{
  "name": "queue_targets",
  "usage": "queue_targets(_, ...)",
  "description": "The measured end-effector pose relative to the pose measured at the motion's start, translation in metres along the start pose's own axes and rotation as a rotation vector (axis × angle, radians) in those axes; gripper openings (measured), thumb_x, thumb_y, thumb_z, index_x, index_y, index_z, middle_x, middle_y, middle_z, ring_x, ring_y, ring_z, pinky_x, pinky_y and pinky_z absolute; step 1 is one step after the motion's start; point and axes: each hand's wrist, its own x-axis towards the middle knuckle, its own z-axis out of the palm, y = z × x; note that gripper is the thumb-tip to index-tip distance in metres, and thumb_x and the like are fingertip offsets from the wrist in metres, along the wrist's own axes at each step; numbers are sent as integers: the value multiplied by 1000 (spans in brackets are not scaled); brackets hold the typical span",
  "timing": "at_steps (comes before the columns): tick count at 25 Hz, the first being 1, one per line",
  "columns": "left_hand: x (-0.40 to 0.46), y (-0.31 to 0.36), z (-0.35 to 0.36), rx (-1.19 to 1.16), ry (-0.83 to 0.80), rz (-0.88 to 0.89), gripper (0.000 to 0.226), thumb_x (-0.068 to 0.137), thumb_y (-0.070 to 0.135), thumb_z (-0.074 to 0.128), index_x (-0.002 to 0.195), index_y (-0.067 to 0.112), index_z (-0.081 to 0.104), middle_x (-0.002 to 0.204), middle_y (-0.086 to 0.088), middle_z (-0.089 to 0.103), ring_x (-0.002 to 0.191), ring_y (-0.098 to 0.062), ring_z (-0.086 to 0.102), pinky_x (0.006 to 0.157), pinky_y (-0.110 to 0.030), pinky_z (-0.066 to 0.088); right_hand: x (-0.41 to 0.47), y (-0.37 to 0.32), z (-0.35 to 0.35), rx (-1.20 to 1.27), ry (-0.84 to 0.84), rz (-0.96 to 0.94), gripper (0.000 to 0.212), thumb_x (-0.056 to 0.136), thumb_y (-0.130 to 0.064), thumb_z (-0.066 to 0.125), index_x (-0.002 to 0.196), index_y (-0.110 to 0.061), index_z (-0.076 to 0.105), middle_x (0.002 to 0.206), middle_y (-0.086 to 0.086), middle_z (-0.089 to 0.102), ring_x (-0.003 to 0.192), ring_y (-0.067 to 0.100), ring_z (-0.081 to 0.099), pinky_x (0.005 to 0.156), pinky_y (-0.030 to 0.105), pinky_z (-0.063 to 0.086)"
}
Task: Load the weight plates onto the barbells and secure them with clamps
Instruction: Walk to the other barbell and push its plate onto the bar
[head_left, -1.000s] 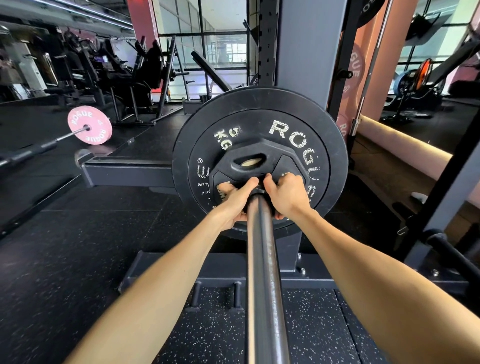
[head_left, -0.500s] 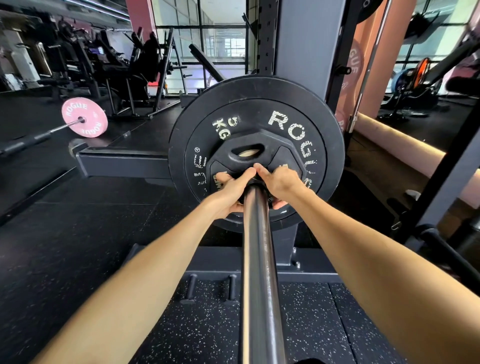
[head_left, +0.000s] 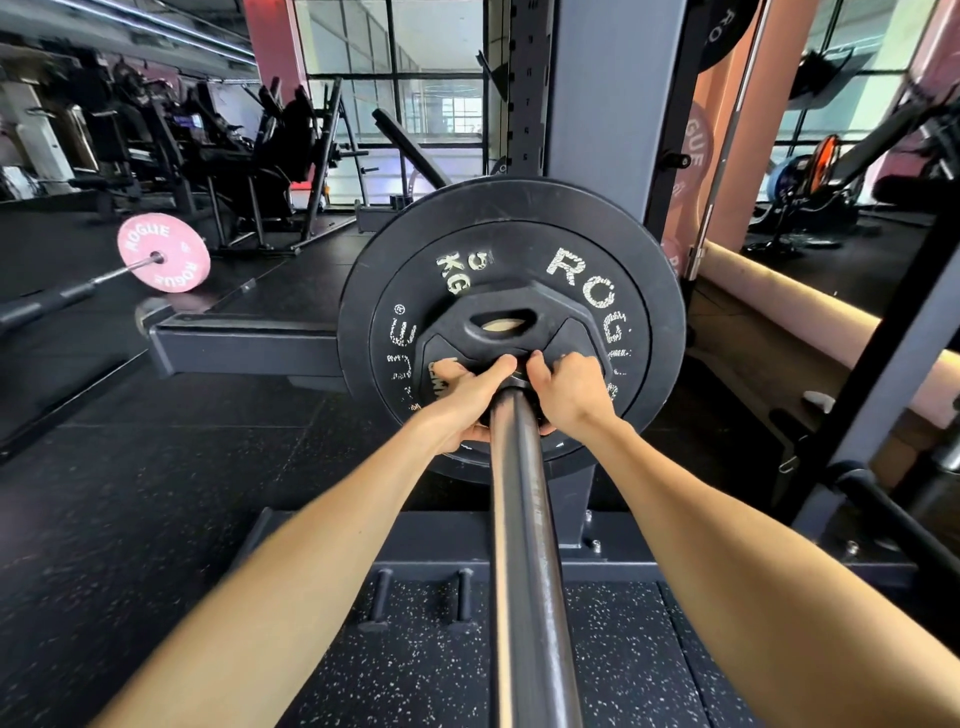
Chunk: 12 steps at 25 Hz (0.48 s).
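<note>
A steel barbell sleeve (head_left: 524, 545) runs from the bottom of the view up to a large black Rogue plate (head_left: 649, 291). A smaller black grip plate (head_left: 498, 322) with a handle slot sits in front of it on the same sleeve. My left hand (head_left: 462, 395) and my right hand (head_left: 569, 389) both press around the sleeve against the small plate, fingers wrapped on a dark clamp (head_left: 514, 382) that is mostly hidden by them.
A grey rack upright (head_left: 597, 104) stands right behind the plates, with its base beam (head_left: 244, 345) running left. A second barbell with a pink Rogue plate (head_left: 163, 253) lies at the left. Black speckled rubber floor lies below; a rack leg (head_left: 893, 364) is at the right.
Both hands stay on the clamp at the small plate; the fingers have shifted slightly around the sleeve. My view has tilted a little.
</note>
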Motion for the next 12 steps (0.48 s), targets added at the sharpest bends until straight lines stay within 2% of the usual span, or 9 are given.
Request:
queue_targets(2,4,-4,-1,16,-34,-6,23,100,43,51,93,22,53,83,-2,70,80,-17,68,90,-44,57,-5,0,2,76,48,57,58,99,-29,45,46,-5,43,48,8,47,28,8,46,31,17,34)
queue_targets(4,9,-13,-5,-34,-62,-47,30,99,46,50,108,19,60,97,-5,73,89,-19,69,91,-43,57,-12,10,7,326,102,189,53,98,-23,43,51,-1,47,50,12,50,26,7,49,32,16,38)
queue_targets(6,5,-20,-6,-132,-92,-110,41,99,48,50,120,15,60,110,-10,72,97,-23,68,92,-42,57,-18,22,10,463,100,283,51,99,-22,36,63,8,56,54,20,59,38,21,61,45,29,53)
queue_targets(7,5,-22,-6,-164,-102,-127,45,99,49,50,123,13,59,112,-13,71,99,-24,67,94,-42,56,-16,27,10,429,76,284,52,101,-25,34,72,11,59,60,22,64,49,29,66,55,38,59)
queue_targets(9,4,-24,-6,-201,-106,-130,49,98,49,49,124,9,58,111,-16,70,100,-28,66,98,-43,54,-14,21,2,392,-6,272,52,103,-32,33,85,9,60,75,25,67,67,38,69,68,47,60)
queue_targets(10,0,-24,-5,-197,-109,-129,48,99,49,49,123,8,58,109,-16,70,101,-29,66,100,-44,53,-18,16,-1,386,-27,270,52,103,-34,33,84,7,60,76,26,68,69,39,69,70,49,60)
queue_targets(12,-14,-22,-2,-186,-107,-99,44,100,47,48,119,10,60,101,-13,73,97,-27,68,101,-45,52,-29,11,-9,381,-50,235,58,104,-32,31,70,9,56,67,26,67,57,34,69,64,48,61)
